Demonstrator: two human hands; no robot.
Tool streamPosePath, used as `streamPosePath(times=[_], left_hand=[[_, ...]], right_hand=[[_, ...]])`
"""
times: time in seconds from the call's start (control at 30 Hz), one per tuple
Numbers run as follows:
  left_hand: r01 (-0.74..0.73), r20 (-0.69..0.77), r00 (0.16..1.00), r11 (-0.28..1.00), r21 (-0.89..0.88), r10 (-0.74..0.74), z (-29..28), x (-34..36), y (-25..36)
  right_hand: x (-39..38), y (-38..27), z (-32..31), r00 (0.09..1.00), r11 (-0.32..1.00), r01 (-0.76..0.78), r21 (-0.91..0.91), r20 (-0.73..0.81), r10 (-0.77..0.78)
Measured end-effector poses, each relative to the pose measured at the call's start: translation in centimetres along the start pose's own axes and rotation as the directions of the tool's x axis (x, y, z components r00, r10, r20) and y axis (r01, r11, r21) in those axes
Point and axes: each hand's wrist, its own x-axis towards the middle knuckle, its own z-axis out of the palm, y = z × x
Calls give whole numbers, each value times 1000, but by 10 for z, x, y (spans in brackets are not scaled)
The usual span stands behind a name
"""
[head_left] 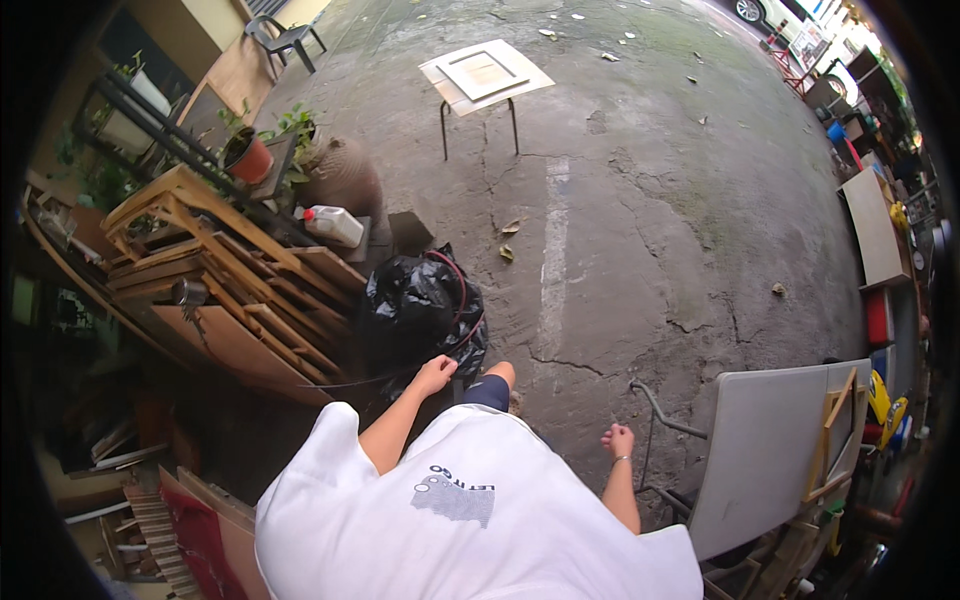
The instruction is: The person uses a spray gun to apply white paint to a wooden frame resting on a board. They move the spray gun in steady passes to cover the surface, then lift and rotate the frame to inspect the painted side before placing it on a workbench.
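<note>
My left hand (436, 374) is out in front of a black plastic bag (405, 310), its fingers curled together. A thin dark line runs toward it from the left, and whether the fingers hold it is too small to tell. Over the bag loops a thin reddish cord (462, 290). Off to the right, my right hand (619, 440) hangs with loosely closed fingers and nothing visible in them, a band around its wrist. Nearest to that hand is the bent metal leg (665, 418) of a grey folding table (755, 450) tipped on its side.
Stacked wooden frames and boards (225, 270) fill the left, near potted plants (248, 158) and a white jug with a red cap (334, 226). Ahead, a small table (482, 78) carries flat panels. Cracked concrete (640, 250) lies between. Clutter lines the right edge.
</note>
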Motion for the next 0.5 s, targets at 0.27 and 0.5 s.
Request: streamPosePath(times=[0.27, 0.5], left_hand=[[293, 181, 903, 867, 402, -389, 37, 83, -21], [302, 41, 950, 942, 149, -311, 25, 235, 10]], right_hand=[[-6, -17, 41, 973, 978, -210, -9, 92, 210], [70, -148, 63, 979, 936, -150, -319, 83, 185]])
